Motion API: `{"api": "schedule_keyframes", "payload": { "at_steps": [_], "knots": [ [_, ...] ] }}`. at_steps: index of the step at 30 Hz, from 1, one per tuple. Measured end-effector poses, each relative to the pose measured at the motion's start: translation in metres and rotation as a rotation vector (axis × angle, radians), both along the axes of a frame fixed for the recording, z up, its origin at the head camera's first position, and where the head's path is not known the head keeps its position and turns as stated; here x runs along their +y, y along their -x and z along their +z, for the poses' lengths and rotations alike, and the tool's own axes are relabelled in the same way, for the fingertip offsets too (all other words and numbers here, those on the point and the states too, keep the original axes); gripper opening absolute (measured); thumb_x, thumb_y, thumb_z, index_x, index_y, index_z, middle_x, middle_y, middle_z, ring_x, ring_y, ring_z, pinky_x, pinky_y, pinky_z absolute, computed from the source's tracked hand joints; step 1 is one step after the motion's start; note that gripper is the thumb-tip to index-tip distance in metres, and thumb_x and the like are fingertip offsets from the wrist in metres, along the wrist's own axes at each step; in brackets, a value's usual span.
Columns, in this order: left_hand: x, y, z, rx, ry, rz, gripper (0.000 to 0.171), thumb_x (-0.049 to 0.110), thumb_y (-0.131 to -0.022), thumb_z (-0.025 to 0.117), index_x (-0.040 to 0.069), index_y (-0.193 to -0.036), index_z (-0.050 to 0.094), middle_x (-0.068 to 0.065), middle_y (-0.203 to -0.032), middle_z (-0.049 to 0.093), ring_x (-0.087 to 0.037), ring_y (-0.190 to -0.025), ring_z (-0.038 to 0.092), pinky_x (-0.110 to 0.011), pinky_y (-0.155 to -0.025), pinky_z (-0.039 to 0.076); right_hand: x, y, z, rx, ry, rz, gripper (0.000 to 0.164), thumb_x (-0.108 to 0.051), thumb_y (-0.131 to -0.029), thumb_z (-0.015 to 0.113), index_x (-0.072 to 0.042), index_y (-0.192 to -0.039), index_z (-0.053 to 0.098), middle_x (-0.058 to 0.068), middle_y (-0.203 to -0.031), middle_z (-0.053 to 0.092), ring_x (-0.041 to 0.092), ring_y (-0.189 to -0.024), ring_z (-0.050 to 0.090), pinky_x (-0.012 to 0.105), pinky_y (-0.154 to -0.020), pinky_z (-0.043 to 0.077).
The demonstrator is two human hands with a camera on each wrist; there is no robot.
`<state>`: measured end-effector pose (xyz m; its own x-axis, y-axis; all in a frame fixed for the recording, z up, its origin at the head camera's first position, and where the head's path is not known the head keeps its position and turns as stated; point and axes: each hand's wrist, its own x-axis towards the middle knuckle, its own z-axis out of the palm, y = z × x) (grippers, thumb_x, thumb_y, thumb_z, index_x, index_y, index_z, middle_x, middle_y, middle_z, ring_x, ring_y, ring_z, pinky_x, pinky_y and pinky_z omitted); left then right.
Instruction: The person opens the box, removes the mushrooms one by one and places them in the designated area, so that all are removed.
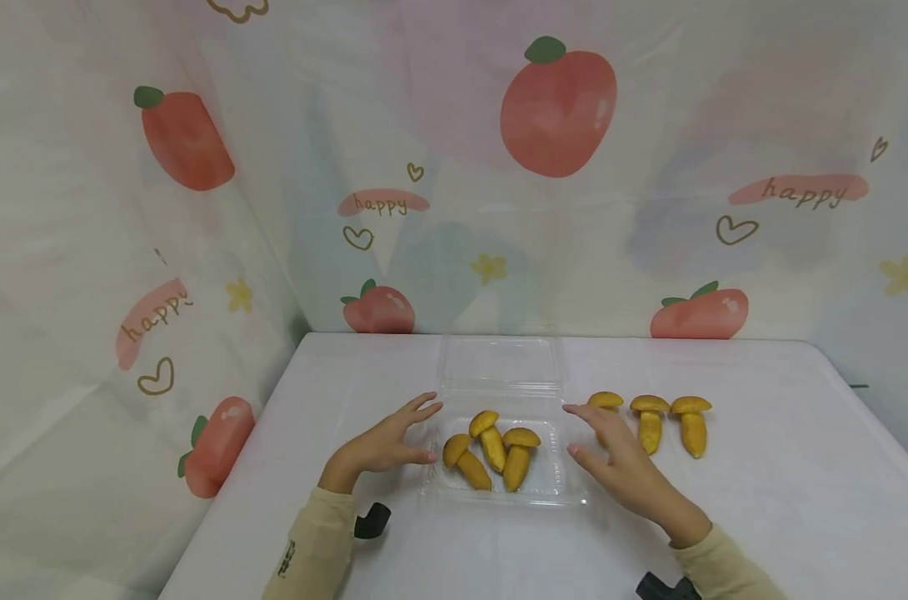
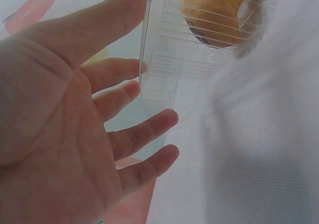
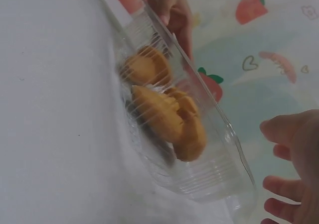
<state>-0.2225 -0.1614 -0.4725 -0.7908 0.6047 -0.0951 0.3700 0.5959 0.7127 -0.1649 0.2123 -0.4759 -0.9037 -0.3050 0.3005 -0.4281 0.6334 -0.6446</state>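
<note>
Fingers (image 1: 586,412) on both hands are spread apart, clamped on nothing. Head view: the left hand (image 1: 379,446) is just beside the left edge of one clear plastic clamshell box (image 1: 506,502) on the white surface (image 1: 791,467), and the right hand (image 1: 626,475) is near its right edge, a placement that seems to suit reaching the box from both sides. Its single lid (image 1: 499,362) lies folded back, presumably so the tray can be reached from above. Three yellow mushrooms (image 1: 475,472) lie inside, caps away from the person; three more mushrooms (image 1: 651,406) lie in a row to the right, probably lined up for easy picking, one partly hidden by the right hand. Left wrist view: the thumb meets or overlaps the rim, but I cannot tell whether it touches. Right wrist view: a gap shows between the right hand and the box, whose ribbed wall has mushrooms behind it.
</note>
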Motion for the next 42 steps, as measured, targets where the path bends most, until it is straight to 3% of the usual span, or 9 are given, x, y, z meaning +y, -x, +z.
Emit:
{"api": "schedule_keyframes", "payload": {
  "at_steps": [7,17,30,42],
  "knots": [
    [-0.002,0.000,-0.001,0.008,-0.010,-0.011,0.082,0.023,-0.092,0.075,0.002,-0.158,0.031,-0.016,-0.170,0.015,-0.042,-0.155,0.020,-0.066,-0.121,0.024,-0.011,-0.002,-0.007,0.006,-0.028,0.014,0.048,-0.015,-0.096,0.068,-0.009,-0.142,0.054,0.017,-0.142,0.056,0.045,-0.136,0.044,0.073,-0.107,0.035],
    [0.000,0.000,0.000,-0.005,-0.012,0.004,0.082,0.024,-0.092,0.075,0.005,-0.159,0.031,-0.014,-0.171,0.014,-0.040,-0.156,0.018,-0.065,-0.122,0.023,-0.023,0.000,-0.006,0.158,-0.095,-0.017,0.047,-0.012,-0.089,0.075,-0.005,-0.134,0.061,0.018,-0.133,0.060,0.042,-0.128,0.051,0.068,-0.104,0.038],
    [0.001,-0.002,0.000,-0.019,-0.016,0.008,0.081,0.024,-0.092,0.075,0.007,-0.159,0.032,-0.012,-0.171,0.014,-0.040,-0.157,0.016,-0.066,-0.122,0.022,-0.045,0.010,-0.009,0.124,-0.106,0.047,0.045,-0.017,-0.091,0.074,-0.011,-0.134,0.063,0.009,-0.132,0.066,0.036,-0.124,0.060,0.065,-0.101,0.045],
    [0.001,-0.003,0.001,-0.015,-0.014,0.014,0.081,0.024,-0.092,0.075,0.007,-0.159,0.031,-0.012,-0.171,0.014,-0.040,-0.157,0.017,-0.066,-0.122,0.022,-0.048,0.010,-0.011,0.062,-0.302,0.084,0.043,-0.024,-0.091,0.074,-0.022,-0.133,0.067,0.019,-0.139,0.062,0.044,-0.133,0.051,0.071,-0.106,0.035]
  ]
}}
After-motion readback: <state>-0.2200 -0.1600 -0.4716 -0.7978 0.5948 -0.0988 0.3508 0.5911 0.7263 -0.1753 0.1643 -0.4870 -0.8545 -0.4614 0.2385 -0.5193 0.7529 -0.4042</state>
